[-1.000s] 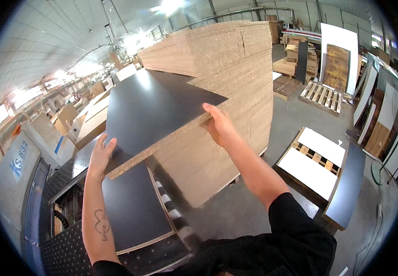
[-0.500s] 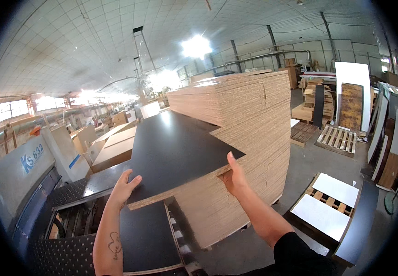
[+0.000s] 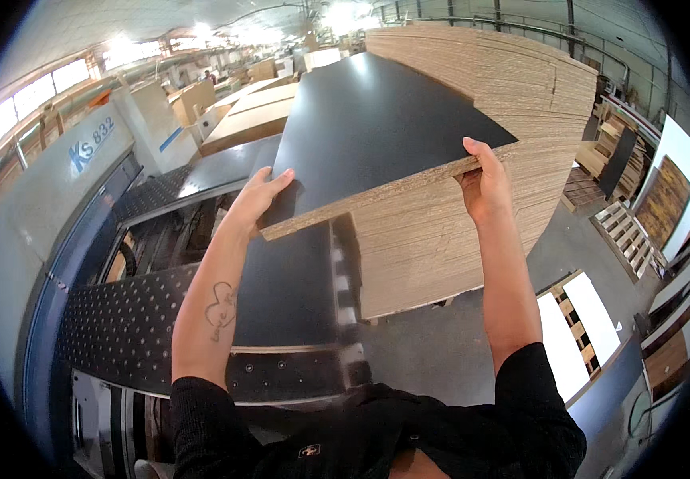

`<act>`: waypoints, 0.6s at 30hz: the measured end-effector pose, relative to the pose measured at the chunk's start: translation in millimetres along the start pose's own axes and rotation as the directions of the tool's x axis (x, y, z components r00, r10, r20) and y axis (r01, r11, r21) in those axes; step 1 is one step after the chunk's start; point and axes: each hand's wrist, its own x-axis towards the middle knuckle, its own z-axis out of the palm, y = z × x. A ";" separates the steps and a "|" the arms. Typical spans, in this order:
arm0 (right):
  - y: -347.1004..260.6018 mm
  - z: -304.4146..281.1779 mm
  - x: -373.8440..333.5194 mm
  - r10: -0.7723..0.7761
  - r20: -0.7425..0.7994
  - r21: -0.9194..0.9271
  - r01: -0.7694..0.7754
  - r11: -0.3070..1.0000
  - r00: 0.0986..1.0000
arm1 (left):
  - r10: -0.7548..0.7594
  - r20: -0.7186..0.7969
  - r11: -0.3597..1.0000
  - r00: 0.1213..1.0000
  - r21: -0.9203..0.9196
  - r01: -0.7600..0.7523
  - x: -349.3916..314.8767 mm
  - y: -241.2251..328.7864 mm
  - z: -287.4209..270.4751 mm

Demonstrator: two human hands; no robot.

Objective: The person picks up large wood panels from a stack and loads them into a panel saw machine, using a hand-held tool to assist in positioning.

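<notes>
Between my hands is a large black-faced particleboard panel [image 3: 369,120] with a raw tan edge towards me. My left hand [image 3: 257,201] grips its near left corner, thumb on the black face and fingers out of sight. At the near right corner my right hand [image 3: 484,182] is closed round the edge, thumb on top and fingers underneath. The panel lies over or against a tall stack of particleboard [image 3: 456,231]; whether it rests on the stack I cannot tell. Below it, another black panel [image 3: 289,287] lies flat on the machine table.
On the left stands a grey-white machine [image 3: 57,168] with a dark studded table [image 3: 133,323]. At the right, a low pallet with white boards [image 3: 608,311] sits on the floor, with a slatted pallet [image 3: 624,235] beyond. More boards [image 3: 668,359] lean at the far right.
My view has tilted down and swung left, so the panel, stack and machine sit differently in the picture. Both hands keep hold of the same panel near the same corners.
</notes>
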 end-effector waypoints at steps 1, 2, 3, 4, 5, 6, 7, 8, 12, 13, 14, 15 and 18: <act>2.2 5.0 -3.5 0.000 -0.008 0.007 0.000 1.000 1.000 | 0.001 0.018 1.000 1.000 0.002 -0.001 1.5 -6.9 -7.2; 5.0 11.9 -9.5 -0.015 -0.010 0.004 0.015 1.000 1.000 | -0.008 -0.037 1.000 0.999 0.027 0.009 1.6 -14.1 -12.1; 8.2 19.5 -17.9 -0.031 -0.012 0.001 0.031 1.000 0.999 | -0.016 -0.092 0.998 0.996 0.052 0.021 0.2 -20.5 -16.7; 11.4 24.8 -24.4 -0.049 -0.014 -0.001 0.049 0.999 0.999 | -0.020 -0.145 0.997 0.989 0.077 0.031 -2.2 -22.8 -18.9; 14.8 28.2 -30.9 -0.027 -0.043 0.010 0.027 1.000 0.999 | 0.013 -0.187 0.990 0.982 0.140 0.013 -25.4 -10.4 -10.2; 18.5 31.0 -38.2 -0.004 -0.070 0.023 0.006 1.000 0.998 | 0.002 -0.226 0.978 0.974 0.206 0.046 -16.9 -27.8 -21.6; 20.1 35.0 -45.5 0.015 -0.097 0.034 -0.011 0.999 0.995 | 0.011 -0.194 0.989 0.981 0.148 0.019 -24.7 -29.8 -25.6; 19.8 36.8 -51.4 -0.030 -0.084 0.010 0.031 0.999 0.996 | 0.023 -0.152 0.996 0.988 0.085 -0.010 -32.9 -31.3 -24.2; 38.4 41.2 -78.6 -0.089 -0.052 -0.045 0.086 0.995 0.995 | -0.107 -0.062 0.969 0.992 -0.230 0.090 -68.6 -73.7 -33.2; 43.1 42.7 -89.1 -0.107 -0.058 -0.071 0.103 0.992 0.993 | -0.205 -0.173 0.976 0.963 -0.112 0.187 -82.0 -77.9 -21.1; 44.5 44.7 -98.3 -0.133 -0.063 -0.103 0.126 0.987 0.989 | -0.280 -0.283 0.957 0.917 -0.008 0.290 -94.5 -78.0 1.6; 43.4 51.4 -108.4 -0.144 -0.098 -0.164 0.126 0.978 0.985 | -0.311 -0.294 0.950 0.904 -0.078 0.302 -108.3 -79.7 13.9; 48.8 52.7 -117.3 -0.049 -0.181 -0.227 0.007 0.974 0.982 | -0.289 -0.169 0.911 0.942 -0.350 0.217 -128.5 -115.8 15.0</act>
